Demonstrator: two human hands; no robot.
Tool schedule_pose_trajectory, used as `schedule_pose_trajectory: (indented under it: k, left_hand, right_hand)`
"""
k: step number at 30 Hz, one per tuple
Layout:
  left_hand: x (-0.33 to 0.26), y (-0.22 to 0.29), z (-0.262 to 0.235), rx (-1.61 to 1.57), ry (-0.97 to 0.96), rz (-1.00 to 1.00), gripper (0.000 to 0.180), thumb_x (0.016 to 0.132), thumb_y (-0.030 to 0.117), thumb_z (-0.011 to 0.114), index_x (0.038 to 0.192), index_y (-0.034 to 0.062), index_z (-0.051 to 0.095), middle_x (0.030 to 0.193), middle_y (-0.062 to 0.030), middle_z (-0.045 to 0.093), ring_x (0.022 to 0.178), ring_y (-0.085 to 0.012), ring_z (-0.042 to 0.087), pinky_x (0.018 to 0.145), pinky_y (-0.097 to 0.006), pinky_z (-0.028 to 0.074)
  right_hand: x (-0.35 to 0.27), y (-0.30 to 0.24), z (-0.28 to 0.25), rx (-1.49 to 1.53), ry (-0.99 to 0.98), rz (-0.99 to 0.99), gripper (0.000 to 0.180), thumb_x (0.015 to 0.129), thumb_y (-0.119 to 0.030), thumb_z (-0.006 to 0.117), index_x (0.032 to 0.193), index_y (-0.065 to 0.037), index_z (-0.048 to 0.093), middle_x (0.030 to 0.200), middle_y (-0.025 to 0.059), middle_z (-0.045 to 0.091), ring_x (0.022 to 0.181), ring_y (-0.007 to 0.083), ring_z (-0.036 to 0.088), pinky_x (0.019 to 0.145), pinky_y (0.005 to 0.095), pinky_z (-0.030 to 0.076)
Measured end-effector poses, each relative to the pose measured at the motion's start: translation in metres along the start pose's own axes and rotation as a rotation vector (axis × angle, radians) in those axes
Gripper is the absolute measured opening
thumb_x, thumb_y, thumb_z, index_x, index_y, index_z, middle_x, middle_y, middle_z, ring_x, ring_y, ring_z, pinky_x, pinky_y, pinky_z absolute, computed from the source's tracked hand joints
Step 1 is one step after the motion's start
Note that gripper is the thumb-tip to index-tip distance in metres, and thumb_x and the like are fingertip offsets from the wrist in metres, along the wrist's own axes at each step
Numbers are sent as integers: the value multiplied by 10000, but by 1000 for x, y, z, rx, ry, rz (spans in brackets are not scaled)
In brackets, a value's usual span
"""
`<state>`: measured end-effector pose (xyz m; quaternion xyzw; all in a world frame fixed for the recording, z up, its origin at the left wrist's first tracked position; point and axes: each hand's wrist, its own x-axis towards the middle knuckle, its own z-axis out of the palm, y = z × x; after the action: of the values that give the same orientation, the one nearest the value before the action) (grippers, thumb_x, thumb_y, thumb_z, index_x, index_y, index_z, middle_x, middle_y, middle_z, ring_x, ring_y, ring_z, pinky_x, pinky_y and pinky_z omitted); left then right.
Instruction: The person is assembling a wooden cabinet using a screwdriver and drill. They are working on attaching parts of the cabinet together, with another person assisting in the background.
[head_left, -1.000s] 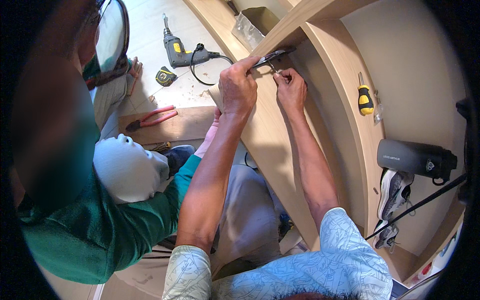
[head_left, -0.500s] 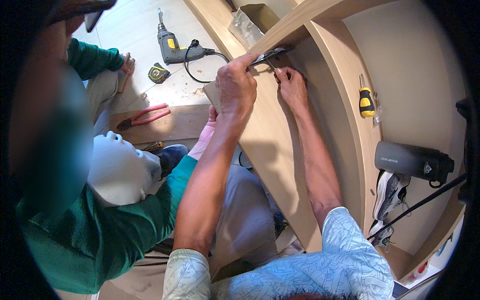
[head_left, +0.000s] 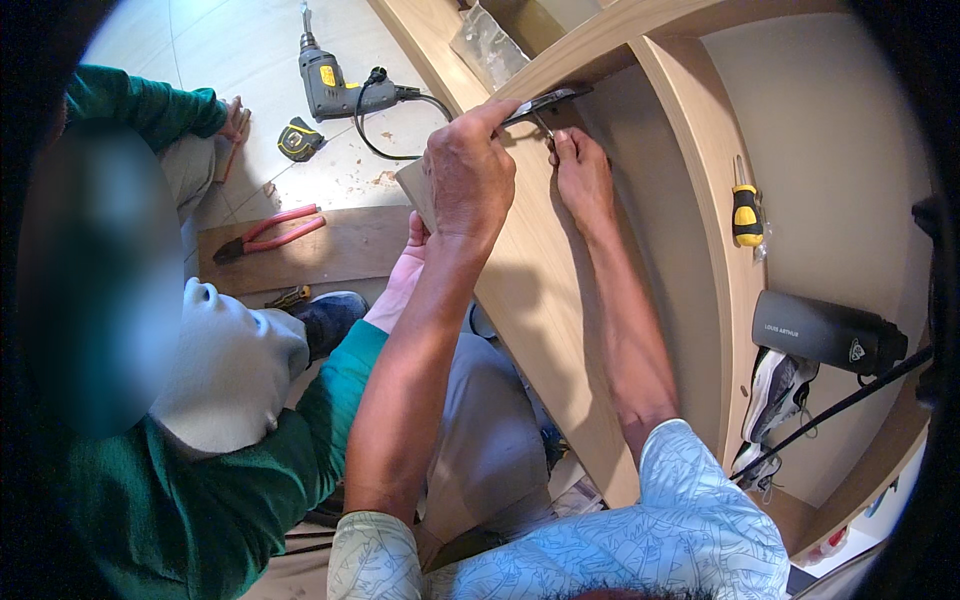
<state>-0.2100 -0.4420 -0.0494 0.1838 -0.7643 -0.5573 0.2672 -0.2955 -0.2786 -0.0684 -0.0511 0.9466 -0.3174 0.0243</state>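
Observation:
My left hand [head_left: 468, 170] grips the top end of a light wooden panel [head_left: 545, 300], and its fingertips reach a dark metal bracket [head_left: 548, 100] under the upper board [head_left: 640, 30]. Just right of it, my right hand [head_left: 583, 175] pinches a small thin metal part right below that bracket; the part is too small to tell what it is. A co-worker in a green sleeve sits at my left, with one hand [head_left: 405, 275] against the panel's near face below my left hand.
On the tiled floor lie a corded drill [head_left: 335, 85], a tape measure [head_left: 297, 140] and red-handled pliers [head_left: 270, 232] on a board. A yellow-handled screwdriver [head_left: 746, 212], a dark case [head_left: 825, 335] and sneakers [head_left: 775, 395] rest inside the cabinet at right. A clear bag [head_left: 490, 45] sits above.
Both my hands have stayed at the bracket. The co-worker's head has shifted lower and left, which uncovers more of the floor and the tools.

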Motion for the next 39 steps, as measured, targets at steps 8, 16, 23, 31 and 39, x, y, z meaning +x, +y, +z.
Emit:
schedule_pose_trajectory:
  k: [8, 16, 23, 31, 39]
  left_hand:
    - [2, -3, 2, 18, 1, 10, 349, 944, -53, 638, 1217, 74, 814, 1008, -234, 787, 914, -343, 801, 845, -420, 604]
    - [1, 0, 2, 16, 25, 13, 335, 943, -45, 652, 1204, 81, 821, 1019, -245, 781, 913, -354, 800, 850, -429, 601]
    - [0, 3, 0, 15, 18, -3, 373, 924, -64, 640, 1215, 86, 818, 1016, -249, 780, 919, -347, 802, 844, -418, 602]
    - [2, -1, 0, 14, 14, 24, 383, 922, -63, 629, 1226, 82, 812, 986, -250, 777, 901, -340, 802, 824, -413, 603]
    - [2, 0, 0, 15, 17, 25, 361, 939, -50, 632, 1221, 84, 814, 971, -247, 777, 898, -338, 801, 824, -416, 603]
  right_hand:
    - [-8, 7, 18, -193, 241, -399, 170, 984, -135, 730, 1088, -16, 667, 955, 214, 720, 887, 329, 694, 845, 463, 526]
    - [7, 17, 9, 312, -30, 36, 149, 1047, -171, 710, 1014, -27, 686, 795, 13, 625, 667, 128, 561, 622, 312, 441]
    - [12, 20, 6, 583, -161, 178, 134, 1081, -174, 687, 1035, -49, 685, 825, -20, 603, 638, 81, 516, 584, 245, 421]
    - [6, 10, 12, 31, 134, -132, 184, 965, -182, 801, 1011, -37, 698, 852, 60, 689, 733, 158, 597, 702, 342, 494]
    - [-4, -7, 8, -17, 151, -26, 207, 931, -168, 801, 1073, -34, 730, 934, 176, 745, 901, 337, 727, 858, 461, 547]
